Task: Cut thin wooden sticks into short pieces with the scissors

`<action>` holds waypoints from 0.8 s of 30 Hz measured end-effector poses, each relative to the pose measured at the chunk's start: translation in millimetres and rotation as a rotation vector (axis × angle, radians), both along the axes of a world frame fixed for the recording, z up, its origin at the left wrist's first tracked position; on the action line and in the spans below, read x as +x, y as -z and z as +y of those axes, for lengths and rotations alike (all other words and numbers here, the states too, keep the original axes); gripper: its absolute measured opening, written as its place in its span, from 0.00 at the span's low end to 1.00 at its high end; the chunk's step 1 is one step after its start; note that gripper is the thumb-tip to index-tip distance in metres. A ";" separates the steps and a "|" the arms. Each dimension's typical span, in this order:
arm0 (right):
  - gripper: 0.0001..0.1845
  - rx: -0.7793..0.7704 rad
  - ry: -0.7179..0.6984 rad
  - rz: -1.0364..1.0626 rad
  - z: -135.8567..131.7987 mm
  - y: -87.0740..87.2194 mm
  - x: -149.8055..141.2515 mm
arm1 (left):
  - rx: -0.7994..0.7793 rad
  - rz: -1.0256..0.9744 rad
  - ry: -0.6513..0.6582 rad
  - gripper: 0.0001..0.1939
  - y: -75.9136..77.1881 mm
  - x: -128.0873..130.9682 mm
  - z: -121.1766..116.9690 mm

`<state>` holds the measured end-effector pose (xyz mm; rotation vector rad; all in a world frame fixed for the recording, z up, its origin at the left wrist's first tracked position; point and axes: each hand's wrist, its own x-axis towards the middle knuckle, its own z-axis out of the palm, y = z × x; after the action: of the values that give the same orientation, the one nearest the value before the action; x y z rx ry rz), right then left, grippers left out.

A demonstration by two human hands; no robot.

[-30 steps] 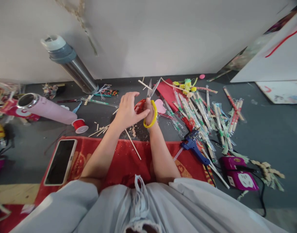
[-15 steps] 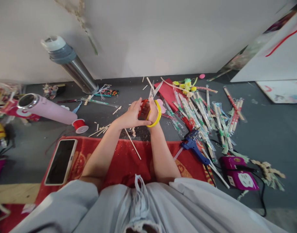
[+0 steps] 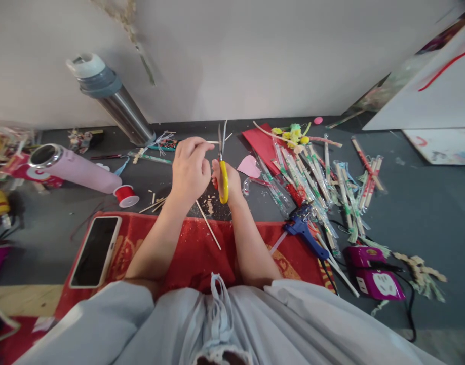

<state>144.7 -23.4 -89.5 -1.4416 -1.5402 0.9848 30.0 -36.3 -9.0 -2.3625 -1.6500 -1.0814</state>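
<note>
My right hand (image 3: 232, 183) grips a pair of scissors (image 3: 224, 183) with a yellow and red handle. Its blades point away from me and are slightly apart. My left hand (image 3: 190, 170) is closed in a pinch, palm down, on a thin wooden stick (image 3: 214, 142). The stick's end reaches the blades; whether it lies between them is hard to make out. Below my hands are small cut bits of wood (image 3: 210, 205) on the grey table, and a longer stick (image 3: 208, 224) lying partly over the red cloth (image 3: 190, 253).
Left are a phone (image 3: 95, 252), a spool of red ribbon (image 3: 126, 196), a pink bottle (image 3: 75, 167) and a steel flask (image 3: 122, 109). To the right lie a pink heart (image 3: 249, 166), several wrapped stick bundles (image 3: 304, 177), a blue glue gun (image 3: 306, 237) and a purple power block (image 3: 375, 274).
My hands have drawn apart, and my left hand has moved left and now pinches the stick. The scissors have turned, their blades closer together and pointing straight away.
</note>
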 end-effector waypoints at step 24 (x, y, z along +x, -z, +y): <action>0.29 0.060 -0.124 -0.200 -7.8 -19.0 -3.2 | -0.127 0.134 -0.122 0.12 21.2 -17.0 23.5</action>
<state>141.5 -31.2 -70.6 -1.4523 -1.8070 0.8784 13.0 -12.8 -30.3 -2.3142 -1.8362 -0.8025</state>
